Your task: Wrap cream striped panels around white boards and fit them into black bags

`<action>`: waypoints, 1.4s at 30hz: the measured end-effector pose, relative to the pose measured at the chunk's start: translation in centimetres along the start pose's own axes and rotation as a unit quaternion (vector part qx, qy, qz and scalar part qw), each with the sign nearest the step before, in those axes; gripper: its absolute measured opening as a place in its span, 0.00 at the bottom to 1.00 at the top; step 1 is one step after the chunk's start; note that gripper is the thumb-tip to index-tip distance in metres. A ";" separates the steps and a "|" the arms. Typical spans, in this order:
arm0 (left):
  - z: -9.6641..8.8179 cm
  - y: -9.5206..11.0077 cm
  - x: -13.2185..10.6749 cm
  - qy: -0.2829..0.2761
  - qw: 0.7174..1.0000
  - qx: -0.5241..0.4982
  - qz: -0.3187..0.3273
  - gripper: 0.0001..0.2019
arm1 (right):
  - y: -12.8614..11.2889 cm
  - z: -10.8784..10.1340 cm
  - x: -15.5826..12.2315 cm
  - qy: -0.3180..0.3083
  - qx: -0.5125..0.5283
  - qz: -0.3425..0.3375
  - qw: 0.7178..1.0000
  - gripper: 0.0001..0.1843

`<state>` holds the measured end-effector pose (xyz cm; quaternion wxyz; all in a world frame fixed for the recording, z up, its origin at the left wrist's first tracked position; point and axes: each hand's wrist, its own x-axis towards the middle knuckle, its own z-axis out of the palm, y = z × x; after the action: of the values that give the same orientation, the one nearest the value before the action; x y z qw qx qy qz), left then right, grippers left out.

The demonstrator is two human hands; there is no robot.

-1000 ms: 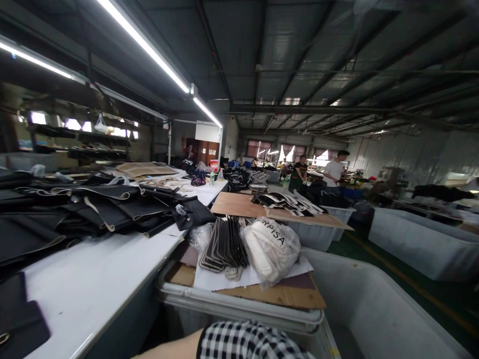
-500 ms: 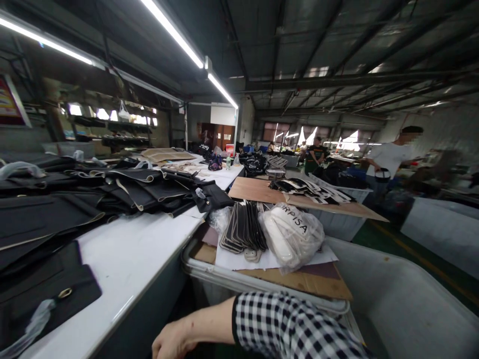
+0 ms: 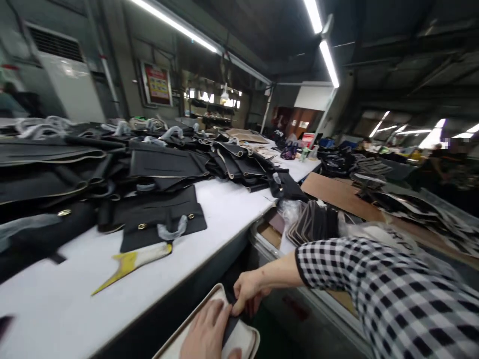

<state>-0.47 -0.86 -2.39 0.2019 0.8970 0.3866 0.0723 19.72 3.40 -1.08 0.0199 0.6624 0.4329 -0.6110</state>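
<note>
At the bottom centre is a white piece with raised beige edging [image 3: 247, 336], crossed by a dark strip [image 3: 231, 330]. It looks like a bag part, though its lower end is cut off by the picture edge. My left hand [image 3: 205, 331] lies flat on its white surface, fingers stretched out. With its fingers curled, my right hand [image 3: 249, 293] pinches the dark strip near the upper edge. Beside them, a yellow-and-white pointed tool [image 3: 132, 262] rests on the white table [image 3: 157, 284]. Just behind it lies a black bag piece [image 3: 160, 214] with a plastic-wrapped handle and gold-coloured fittings.
Black bag pieces [image 3: 168, 159] are heaped along the table's far side. To the right, a grey bin [image 3: 258, 239] carries stacked dark panels [image 3: 314, 222] and a clear plastic bag [image 3: 392, 237]. Behind is a brown board [image 3: 333, 197] with cut pieces.
The view has swung left and down. My left hand and the white piece have come into sight. My right hand, earlier at the bottom edge, now pinches the dark strip.
</note>
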 end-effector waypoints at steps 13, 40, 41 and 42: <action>-1.3 0.0 -12.8 0.112 0.980 -0.018 -0.163 0.16 | 2.7 3.5 -2.4 0.249 -0.151 -0.266 0.919 0.14; -1.2 0.4 -6.4 0.076 0.976 0.163 -0.120 0.15 | -2.7 1.0 3.5 0.327 -0.012 -0.431 0.841 0.15; -1.0 0.2 -6.1 0.081 0.976 0.170 -0.105 0.14 | -2.9 0.6 5.2 0.304 -0.009 -0.409 0.860 0.18; -0.9 0.0 -5.8 0.091 0.976 0.177 -0.090 0.12 | -3.1 0.7 6.8 0.276 -0.016 -0.398 0.875 0.19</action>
<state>-4.71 -4.75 -1.43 0.0092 0.8694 0.4896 0.0658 16.50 8.70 -5.31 -0.3348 0.5750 0.6579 -0.3527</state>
